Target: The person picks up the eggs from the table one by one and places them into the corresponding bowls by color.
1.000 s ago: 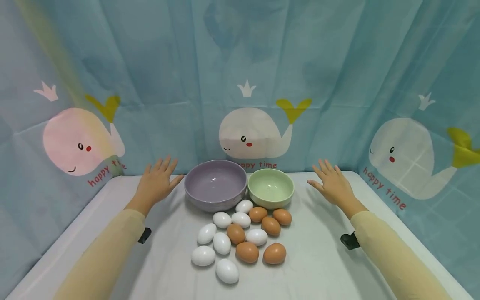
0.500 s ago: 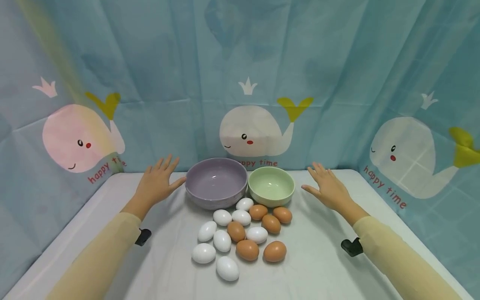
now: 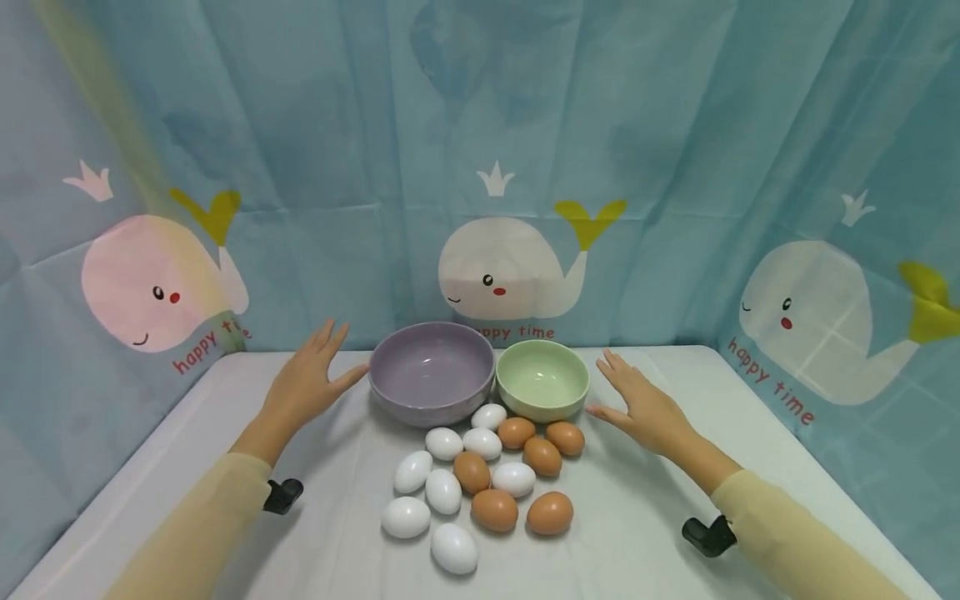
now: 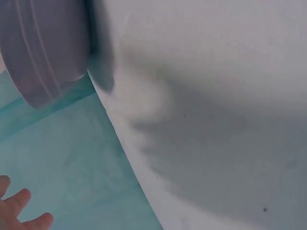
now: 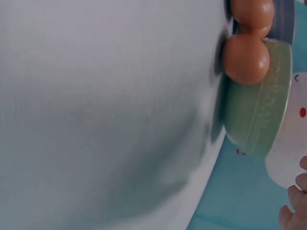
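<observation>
My left hand [image 3: 303, 387] hovers beside the purple bowl [image 3: 432, 408], fingers extended and thumb spread toward its rim; I cannot tell whether the thumb touches. In the left wrist view, a few fingertips [image 4: 19, 203] show at the lower left. My right hand [image 3: 651, 410] is held near the right side of the green bowl [image 3: 543, 404], its fingers straight and holding nothing. Several white eggs [image 3: 454, 548] and brown eggs [image 3: 551, 513] lie on the cloth before both bowls. The right wrist view shows a brown egg [image 5: 246, 58] against the green bowl's side.
A white cloth [image 3: 615, 550] covers the table. Blue curtains [image 3: 322, 267] with printed whales enclose the back and both sides. The two bowls stand side by side at the back edge. A black wrist camera [image 3: 708, 536] hangs under the right sleeve, another [image 3: 283, 497] under the left.
My right hand has moved inward, left toward the green bowl. The left hand has turned slightly, its fingers drawn closer together. Bowls and eggs have stayed in place.
</observation>
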`<act>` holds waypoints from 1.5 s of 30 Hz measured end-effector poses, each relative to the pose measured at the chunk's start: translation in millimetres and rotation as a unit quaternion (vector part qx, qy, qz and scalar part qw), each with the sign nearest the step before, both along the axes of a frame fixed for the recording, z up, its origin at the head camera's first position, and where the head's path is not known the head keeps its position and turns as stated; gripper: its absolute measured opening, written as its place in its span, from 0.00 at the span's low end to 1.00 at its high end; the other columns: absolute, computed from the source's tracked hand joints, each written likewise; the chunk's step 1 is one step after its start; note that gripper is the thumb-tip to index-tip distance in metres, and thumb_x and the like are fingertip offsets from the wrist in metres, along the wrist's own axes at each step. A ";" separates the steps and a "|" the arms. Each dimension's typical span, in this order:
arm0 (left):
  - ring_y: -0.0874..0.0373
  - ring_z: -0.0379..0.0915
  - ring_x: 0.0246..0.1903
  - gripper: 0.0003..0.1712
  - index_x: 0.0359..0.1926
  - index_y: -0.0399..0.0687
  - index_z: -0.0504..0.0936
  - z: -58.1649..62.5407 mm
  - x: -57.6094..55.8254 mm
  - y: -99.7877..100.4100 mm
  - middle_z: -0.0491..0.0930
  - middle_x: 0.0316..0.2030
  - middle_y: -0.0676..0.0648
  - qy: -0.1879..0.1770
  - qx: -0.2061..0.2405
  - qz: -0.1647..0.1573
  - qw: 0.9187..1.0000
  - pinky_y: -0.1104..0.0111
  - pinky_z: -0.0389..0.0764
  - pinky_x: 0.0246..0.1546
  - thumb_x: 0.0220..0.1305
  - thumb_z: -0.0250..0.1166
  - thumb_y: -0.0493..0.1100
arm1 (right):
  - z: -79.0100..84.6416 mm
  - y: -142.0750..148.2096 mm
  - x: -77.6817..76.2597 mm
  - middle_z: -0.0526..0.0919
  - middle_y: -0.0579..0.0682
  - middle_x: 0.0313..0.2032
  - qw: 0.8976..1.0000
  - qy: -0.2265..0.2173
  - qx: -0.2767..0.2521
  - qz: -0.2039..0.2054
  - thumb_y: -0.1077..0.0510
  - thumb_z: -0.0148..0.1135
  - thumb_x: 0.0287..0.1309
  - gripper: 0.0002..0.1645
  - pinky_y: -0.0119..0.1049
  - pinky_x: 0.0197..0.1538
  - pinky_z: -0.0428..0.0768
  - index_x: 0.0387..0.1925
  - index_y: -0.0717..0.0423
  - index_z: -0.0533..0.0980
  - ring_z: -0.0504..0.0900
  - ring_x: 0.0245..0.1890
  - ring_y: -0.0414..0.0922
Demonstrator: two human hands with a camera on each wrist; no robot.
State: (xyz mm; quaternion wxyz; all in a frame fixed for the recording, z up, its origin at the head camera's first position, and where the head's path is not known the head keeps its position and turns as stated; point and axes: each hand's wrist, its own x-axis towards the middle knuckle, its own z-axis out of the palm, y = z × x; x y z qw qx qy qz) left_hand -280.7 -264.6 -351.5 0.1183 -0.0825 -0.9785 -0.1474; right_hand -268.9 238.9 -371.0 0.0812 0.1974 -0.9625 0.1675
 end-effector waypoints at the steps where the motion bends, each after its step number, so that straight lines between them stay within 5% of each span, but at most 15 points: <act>1: 0.31 0.41 0.75 0.52 0.79 0.47 0.45 -0.9 0.7 -0.6 0.40 0.79 0.35 -0.005 0.010 0.004 1.000 0.32 0.52 0.70 0.68 0.55 0.68 | -0.7 -0.5 1.7 0.50 0.59 0.78 1.000 -0.005 -0.005 -0.003 0.32 0.58 0.63 0.53 0.66 0.73 0.59 0.77 0.57 0.54 0.53 0.76 0.63; 15: 0.28 0.38 0.75 0.52 0.80 0.53 0.39 -10.3 5.8 11.0 0.32 0.79 0.38 -0.040 0.136 0.027 0.989 0.29 0.49 0.69 0.69 0.55 0.67 | -10.7 -10.2 31.9 0.56 0.56 0.77 0.989 -0.021 -0.143 0.021 0.39 0.65 0.61 0.48 0.69 0.69 0.64 0.76 0.51 0.59 0.58 0.74 0.63; 21: 0.29 0.36 0.76 0.51 0.80 0.57 0.37 -15.0 7.0 13.9 0.29 0.80 0.43 -0.059 0.199 0.027 0.978 0.29 0.48 0.70 0.70 0.53 0.68 | -12.6 -15.1 44.1 0.61 0.56 0.75 0.984 -0.022 -0.174 0.020 0.43 0.68 0.59 0.46 0.68 0.68 0.66 0.73 0.53 0.63 0.61 0.73 0.63; 30: 0.37 0.43 0.77 0.52 0.80 0.57 0.38 -22.4 6.7 23.6 0.41 0.79 0.39 -0.101 0.296 0.060 0.948 0.38 0.58 0.72 0.68 0.50 0.72 | -14.4 -23.5 60.1 0.67 0.53 0.73 0.968 -0.057 -0.240 0.033 0.46 0.70 0.58 0.41 0.61 0.69 0.68 0.70 0.53 0.68 0.64 0.72 0.59; 36: 0.40 0.51 0.76 0.50 0.80 0.56 0.40 -31.8 4.4 30.7 0.42 0.79 0.40 -0.094 0.370 0.034 0.924 0.46 0.71 0.68 0.70 0.51 0.70 | -17.1 -29.4 68.4 0.68 0.53 0.72 0.953 -0.108 -0.282 0.030 0.48 0.69 0.60 0.37 0.56 0.71 0.67 0.68 0.54 0.70 0.64 0.73 0.57; 41: 0.42 0.55 0.75 0.49 0.80 0.54 0.43 -38.2 3.0 35.9 0.42 0.80 0.42 -0.099 0.414 0.015 0.905 0.51 0.75 0.66 0.70 0.53 0.68 | -15.8 -34.3 73.7 0.71 0.53 0.70 0.933 -0.158 -0.322 0.008 0.51 0.71 0.58 0.36 0.49 0.72 0.67 0.66 0.54 0.72 0.66 0.73 0.55; 45: 0.42 0.53 0.75 0.46 0.80 0.53 0.44 -41.6 3.9 38.6 0.43 0.80 0.42 -0.110 0.446 0.000 0.888 0.55 0.76 0.65 0.72 0.54 0.62 | -14.5 -37.8 77.9 0.75 0.57 0.66 0.908 -0.208 -0.363 -0.005 0.53 0.72 0.56 0.36 0.43 0.71 0.70 0.65 0.57 0.73 0.68 0.71 0.56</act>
